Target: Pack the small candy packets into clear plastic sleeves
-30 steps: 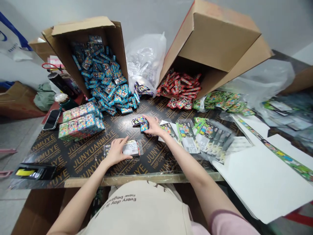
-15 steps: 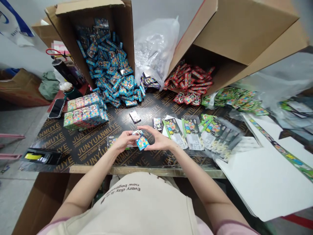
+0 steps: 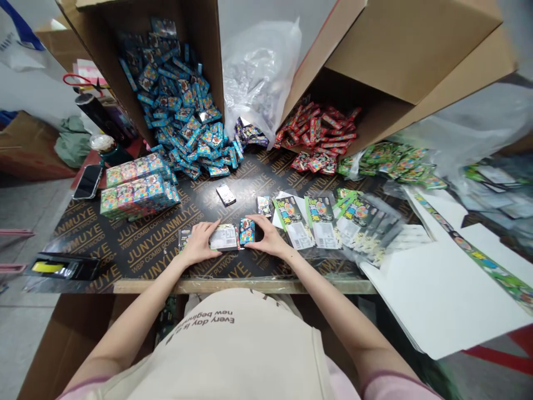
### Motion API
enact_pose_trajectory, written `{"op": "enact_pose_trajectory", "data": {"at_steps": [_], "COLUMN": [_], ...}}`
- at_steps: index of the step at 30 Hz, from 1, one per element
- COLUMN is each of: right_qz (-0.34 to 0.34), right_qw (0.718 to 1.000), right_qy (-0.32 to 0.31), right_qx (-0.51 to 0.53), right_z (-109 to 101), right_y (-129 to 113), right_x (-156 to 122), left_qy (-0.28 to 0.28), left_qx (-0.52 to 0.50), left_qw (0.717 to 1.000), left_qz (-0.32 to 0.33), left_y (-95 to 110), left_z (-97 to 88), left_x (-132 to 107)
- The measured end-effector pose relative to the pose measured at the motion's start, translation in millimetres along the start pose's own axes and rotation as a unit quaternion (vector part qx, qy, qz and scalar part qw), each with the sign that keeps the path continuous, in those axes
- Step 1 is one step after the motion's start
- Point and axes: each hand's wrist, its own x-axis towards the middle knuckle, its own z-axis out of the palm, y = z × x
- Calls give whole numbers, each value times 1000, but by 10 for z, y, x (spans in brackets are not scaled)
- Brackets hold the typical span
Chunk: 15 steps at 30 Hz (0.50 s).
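My left hand (image 3: 199, 244) lies across a flat printed pouch (image 3: 225, 238), its thumb at the near edge and its fingers at the far edge. The pouch lies sideways on the table, with its pale barcode panel facing up. At its right end, my right hand (image 3: 266, 239) grips a small blue printed box (image 3: 247, 230) between thumb and fingers. Whether the box's edge is inside the pouch, I cannot tell. Beyond my hands lies a small white-and-black box (image 3: 225, 195). Another small box (image 3: 264, 205) sits just past my right fingers.
Several printed pouches (image 3: 322, 222) fan out to the right, beside white card sheets (image 3: 449, 294). Cartons spill blue boxes (image 3: 183, 111) and red boxes (image 3: 320, 133) at the back. Stacked multicoloured boxes (image 3: 133, 194), a phone (image 3: 87, 181) and a tape dispenser (image 3: 62, 268) are at left.
Both hands have come down to the table and apart. The left let go of the small blue box and took hold of the pouch; the right keeps the box, now turned upright beside the pouch's end.
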Motion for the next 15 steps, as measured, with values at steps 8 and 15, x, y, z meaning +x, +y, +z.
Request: {"op": "enact_pose_trajectory", "data": {"at_steps": [8,15], "right_qz": [-50,78], "right_qw": [998,977], "right_qy": [25,113], "right_qx": [-5,-166], "right_z": [-146,-716], "right_y": [-444,95], "right_x": [518,708], "left_qy": [-92,-169], "left_qx": [151,240], "left_qw": [980,951], "left_qz": [90,101], "left_y": [464,660], "left_z": [-135,-174], "left_x": [66,235]}}
